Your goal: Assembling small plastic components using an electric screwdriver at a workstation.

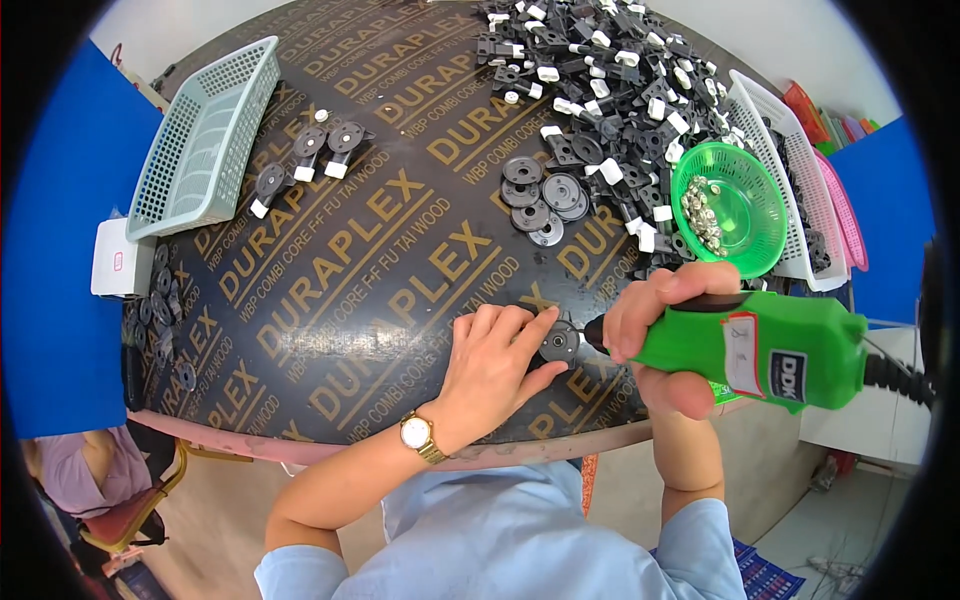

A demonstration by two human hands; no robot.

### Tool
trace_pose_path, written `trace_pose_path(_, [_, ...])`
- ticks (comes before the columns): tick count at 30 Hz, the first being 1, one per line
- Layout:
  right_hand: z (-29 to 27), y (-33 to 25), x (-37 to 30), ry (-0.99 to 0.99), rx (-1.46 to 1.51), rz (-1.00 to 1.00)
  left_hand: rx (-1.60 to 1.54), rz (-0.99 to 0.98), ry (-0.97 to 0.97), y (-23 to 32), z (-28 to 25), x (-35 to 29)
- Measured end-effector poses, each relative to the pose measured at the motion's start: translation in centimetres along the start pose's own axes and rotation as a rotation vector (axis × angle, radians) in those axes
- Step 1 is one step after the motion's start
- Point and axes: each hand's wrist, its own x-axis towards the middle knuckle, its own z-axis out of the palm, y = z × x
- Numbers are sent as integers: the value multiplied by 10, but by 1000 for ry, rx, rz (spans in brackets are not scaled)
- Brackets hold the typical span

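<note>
On the dark tabletop [330, 385], your left hand [495, 365] braces a grey disc [559, 345] between thumb and forefinger — probably light, stiff, best held by its rim — while your right hand [655, 330] grips a green driver [825, 345], black-and-white parts [615, 95] heaped beyond.

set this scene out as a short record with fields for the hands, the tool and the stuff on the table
left hand: holds a round dark part on the table
right hand: grips a green power screwdriver
tool direction: pointing left, toward that part
table, right: heap of black-and-white parts; loose dark discs beside it; green basket of small metal pieces
table, left: pale green basket
</note>
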Motion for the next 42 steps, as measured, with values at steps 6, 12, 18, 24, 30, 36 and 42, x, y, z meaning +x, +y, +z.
trace_pose_path(6, [15,-3,2,111,-54,147,-30,2,12,-2,1,-2])
trace_pose_path(12, [34,-3,-6,267,-134,182,0,-17,-58,2,9,0])
trace_pose_path(18, [29,-14,-7,285,-153,103,27,46,-65,9,8,-1])
trace_pose_path(24, [-57,-48,-13,473,-244,-127,-134,-284,-216,-2,-68,-53])
trace_pose_path(30, [-163,-58,-39,586,-530,-176,-979,-1060,-505,-46,-163,-214])
trace_pose_path(36, [-181,-44,-40,621,-452,-163,-225,-1495,-73,-169,-39,-392])
trace_pose_path(42, [-186,-37,-38,582,-460,-170,-278,-1647,299,-199,66,-425])
